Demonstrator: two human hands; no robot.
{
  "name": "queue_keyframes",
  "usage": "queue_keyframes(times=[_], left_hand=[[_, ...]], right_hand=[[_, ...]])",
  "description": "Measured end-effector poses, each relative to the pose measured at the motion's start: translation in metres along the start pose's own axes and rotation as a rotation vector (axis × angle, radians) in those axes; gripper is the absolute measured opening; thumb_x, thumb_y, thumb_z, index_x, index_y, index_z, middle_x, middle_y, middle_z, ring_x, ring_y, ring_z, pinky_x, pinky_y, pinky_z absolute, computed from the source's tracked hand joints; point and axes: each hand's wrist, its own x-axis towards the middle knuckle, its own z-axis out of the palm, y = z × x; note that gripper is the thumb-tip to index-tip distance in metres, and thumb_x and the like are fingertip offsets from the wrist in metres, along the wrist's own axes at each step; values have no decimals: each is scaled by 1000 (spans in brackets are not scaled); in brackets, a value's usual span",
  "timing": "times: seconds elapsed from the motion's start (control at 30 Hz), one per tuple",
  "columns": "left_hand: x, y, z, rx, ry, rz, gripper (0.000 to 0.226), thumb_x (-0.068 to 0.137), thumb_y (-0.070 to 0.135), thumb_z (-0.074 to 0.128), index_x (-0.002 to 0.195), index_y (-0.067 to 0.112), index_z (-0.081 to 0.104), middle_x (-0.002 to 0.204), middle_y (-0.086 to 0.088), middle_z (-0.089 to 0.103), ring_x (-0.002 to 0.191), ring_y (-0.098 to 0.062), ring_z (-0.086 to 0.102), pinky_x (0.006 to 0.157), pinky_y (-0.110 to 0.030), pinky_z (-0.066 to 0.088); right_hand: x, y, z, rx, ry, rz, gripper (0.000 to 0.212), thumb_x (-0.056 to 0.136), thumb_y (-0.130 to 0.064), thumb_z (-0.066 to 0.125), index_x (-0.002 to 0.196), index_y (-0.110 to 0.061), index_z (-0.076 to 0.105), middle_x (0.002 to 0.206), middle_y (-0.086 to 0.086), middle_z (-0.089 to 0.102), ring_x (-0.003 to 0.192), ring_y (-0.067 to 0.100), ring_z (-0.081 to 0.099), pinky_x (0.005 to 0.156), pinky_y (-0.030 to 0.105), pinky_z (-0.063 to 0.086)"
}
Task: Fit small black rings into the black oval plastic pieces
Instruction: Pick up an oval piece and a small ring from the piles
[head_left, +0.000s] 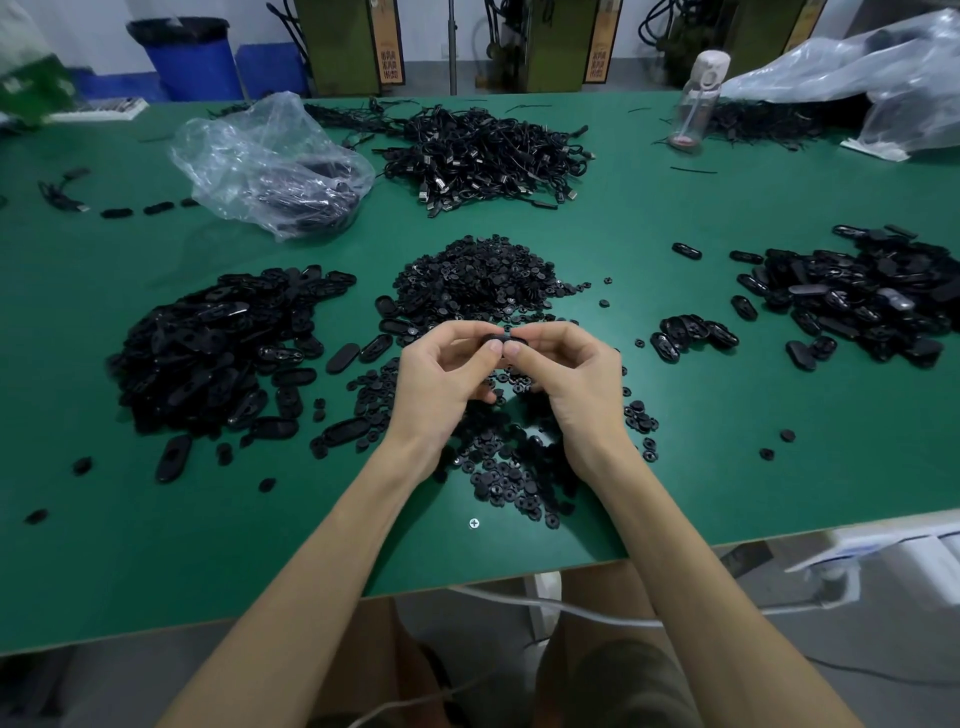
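I pinch one oval piece (503, 340) between left hand (447, 371) and right hand (563, 371), fingers closed, steadying it for a ring from the twelve o'clock pile (475, 278).

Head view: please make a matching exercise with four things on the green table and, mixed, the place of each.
Things:
1. water bottle
2. oval piece
3. cable pile
4. ring pile

Places:
A. centre, just beyond the hands
B. far right, upright
C. held between left hand and right hand
D. far centre, beside the plastic bag

Pairs: 1-B, 2-C, 3-D, 4-A
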Motion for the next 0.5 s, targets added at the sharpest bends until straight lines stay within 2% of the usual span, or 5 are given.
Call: queue_keyframes(times=[0.07,0.2,0.33,0.5], left_hand=[[0,0,-1,16,0,9,12,96,7,72,108,8,75,97,-7,79,89,-13,73,62,-23,56],[0,1,-1,-19,-14,12,15,97,3,70,111,5,73,98,-11,79,88,-16,75,65,-26,58],[0,2,-1,-22,-24,22,17,98,2,68,112,7,75,100,-12,79,92,-25,77,69,-27,59],[-1,3,-2,14,-18,31,16,94,3,74,109,5,76,96,-9,80,87,-21,78,68,-26,60]], right_hand=[[0,0,0,-3,-7,3,15,84,-8,84,99,-9,78,84,1,77,80,11,72,68,17,52],[-1,1,0,12,-13,9,13,89,-5,79,102,-8,79,88,4,79,81,12,72,73,22,56],[0,1,1,17,-20,15,15,91,-2,73,104,-7,79,95,10,80,89,26,76,80,31,59],[0,2,1,22,-1,17,15,91,1,72,103,-7,79,89,8,80,76,13,73,74,23,57]])
